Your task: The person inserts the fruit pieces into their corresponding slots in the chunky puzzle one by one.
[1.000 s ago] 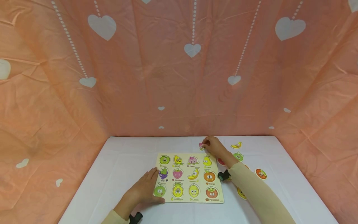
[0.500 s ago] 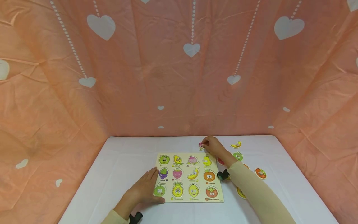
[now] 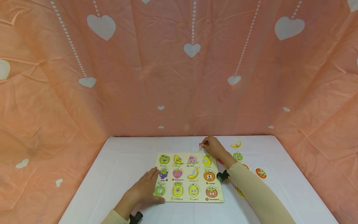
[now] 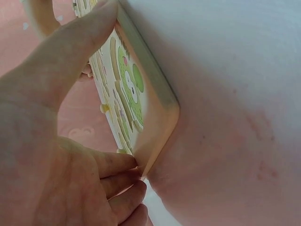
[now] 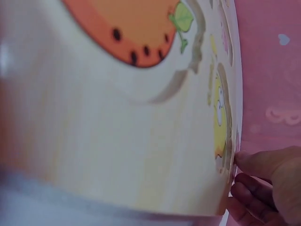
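Observation:
A cream wooden fruit puzzle board [image 3: 185, 183] lies flat on the white table, with rows of smiling fruit pictures. My left hand [image 3: 142, 188] rests at its near left corner. The left wrist view shows the thumb along one edge of the board [image 4: 162, 110] and fingertips at the other. Just past the far edge, my right hand [image 3: 214, 148] pinches a pink and green puzzle piece [image 3: 200, 145], which looks like a peach. In the right wrist view that hand [image 5: 277, 183] is beyond the board [image 5: 141, 155], its piece mostly hidden.
Right of the board lie loose fruit pieces: a banana [image 3: 236, 145], a green melon [image 3: 238, 156], a red piece [image 3: 220, 161], a persimmon [image 3: 260, 173] and a yellow piece [image 3: 240, 193]. The right sleeve [image 3: 257, 193] covers part of them. A pink curtain [image 3: 179, 93] with hearts closes off the back.

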`<control>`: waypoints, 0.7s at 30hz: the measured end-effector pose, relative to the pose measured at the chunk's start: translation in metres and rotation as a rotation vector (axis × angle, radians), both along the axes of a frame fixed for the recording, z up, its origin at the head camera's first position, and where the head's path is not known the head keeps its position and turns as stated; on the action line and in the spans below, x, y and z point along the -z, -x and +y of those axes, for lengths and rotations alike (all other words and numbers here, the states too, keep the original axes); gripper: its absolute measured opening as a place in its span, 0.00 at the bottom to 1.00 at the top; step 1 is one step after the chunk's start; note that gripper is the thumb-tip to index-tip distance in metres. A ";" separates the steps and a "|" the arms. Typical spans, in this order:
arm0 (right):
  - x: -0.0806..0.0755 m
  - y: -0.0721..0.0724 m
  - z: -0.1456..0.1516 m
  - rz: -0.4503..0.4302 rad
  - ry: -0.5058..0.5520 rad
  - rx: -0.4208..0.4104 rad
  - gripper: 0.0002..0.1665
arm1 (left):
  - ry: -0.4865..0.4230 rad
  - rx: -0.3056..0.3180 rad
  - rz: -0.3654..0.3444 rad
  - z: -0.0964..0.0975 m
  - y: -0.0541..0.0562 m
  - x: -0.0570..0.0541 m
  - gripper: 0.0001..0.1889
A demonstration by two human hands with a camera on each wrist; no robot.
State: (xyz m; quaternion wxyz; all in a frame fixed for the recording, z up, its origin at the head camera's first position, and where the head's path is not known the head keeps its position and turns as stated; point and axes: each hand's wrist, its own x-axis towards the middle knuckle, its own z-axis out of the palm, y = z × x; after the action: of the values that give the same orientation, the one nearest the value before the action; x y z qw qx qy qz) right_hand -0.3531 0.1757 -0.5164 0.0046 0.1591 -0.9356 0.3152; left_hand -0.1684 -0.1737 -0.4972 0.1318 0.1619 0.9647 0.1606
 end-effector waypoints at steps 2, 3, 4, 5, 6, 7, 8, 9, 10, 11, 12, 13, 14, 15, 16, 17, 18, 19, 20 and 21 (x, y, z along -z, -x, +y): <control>-0.001 -0.001 0.000 -0.003 0.009 0.006 0.07 | 0.002 -0.001 -0.001 0.000 0.000 0.000 0.69; -0.001 -0.001 -0.001 -0.003 0.010 0.009 0.07 | 0.002 0.000 -0.001 0.000 0.000 0.000 0.69; -0.002 -0.002 -0.001 0.000 0.009 0.011 0.07 | 0.002 0.001 -0.002 0.000 0.000 0.000 0.69; -0.002 -0.002 -0.001 0.004 0.009 0.012 0.07 | 0.003 0.001 -0.003 0.000 0.000 0.000 0.69; -0.003 -0.003 -0.001 0.006 0.009 0.012 0.07 | 0.003 0.000 -0.004 0.000 0.000 0.000 0.69; -0.004 -0.003 -0.001 0.008 0.008 0.013 0.07 | 0.002 -0.002 -0.005 0.000 0.000 -0.001 0.69; -0.005 -0.004 -0.001 0.013 0.006 0.010 0.07 | 0.002 -0.003 -0.006 0.000 0.000 -0.001 0.69; -0.005 -0.004 -0.001 0.018 0.006 0.007 0.07 | 0.001 -0.005 -0.007 0.000 0.000 -0.001 0.69; -0.005 -0.004 -0.001 0.025 0.006 0.002 0.07 | 0.001 -0.006 -0.007 0.000 -0.001 -0.001 0.69; -0.006 -0.006 -0.001 0.028 0.006 -0.001 0.07 | 0.001 -0.006 -0.007 0.001 -0.001 -0.001 0.68; -0.006 -0.006 -0.001 0.027 0.009 -0.001 0.07 | 0.002 -0.006 -0.005 0.001 -0.001 -0.001 0.68; -0.006 -0.007 -0.001 0.024 0.015 0.000 0.07 | 0.002 -0.004 -0.003 0.000 -0.001 -0.001 0.68; -0.006 -0.008 -0.001 0.022 0.022 0.000 0.07 | 0.003 -0.002 0.000 0.000 -0.001 -0.001 0.68; -0.007 -0.010 -0.001 0.019 0.028 0.002 0.07 | 0.001 0.000 0.001 0.000 -0.001 0.000 0.68; -0.007 -0.011 -0.001 0.015 0.034 0.005 0.07 | 0.001 0.001 0.002 0.000 -0.001 0.000 0.68; -0.008 -0.012 -0.002 0.007 0.043 0.008 0.07 | -0.001 0.002 0.003 0.000 -0.001 0.000 0.68; -0.009 -0.014 -0.003 0.002 0.052 0.008 0.07 | -0.003 0.003 0.003 0.000 -0.001 0.000 0.69; -0.009 -0.015 -0.004 0.002 0.056 0.005 0.07 | -0.006 0.002 0.003 0.000 -0.001 0.000 0.69; -0.010 -0.016 -0.004 -0.003 0.065 0.003 0.07 | -0.008 0.001 0.002 0.000 -0.001 0.000 0.69; -0.011 -0.018 -0.005 -0.001 0.065 0.000 0.07 | -0.011 0.001 0.003 0.000 -0.001 0.000 0.68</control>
State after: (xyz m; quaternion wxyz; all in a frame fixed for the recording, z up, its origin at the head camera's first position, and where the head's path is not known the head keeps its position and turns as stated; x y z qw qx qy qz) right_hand -0.3351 0.1707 -0.5053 0.0093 0.1586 -0.9249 0.3454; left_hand -0.1671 -0.1738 -0.4975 0.1297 0.1634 0.9639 0.1657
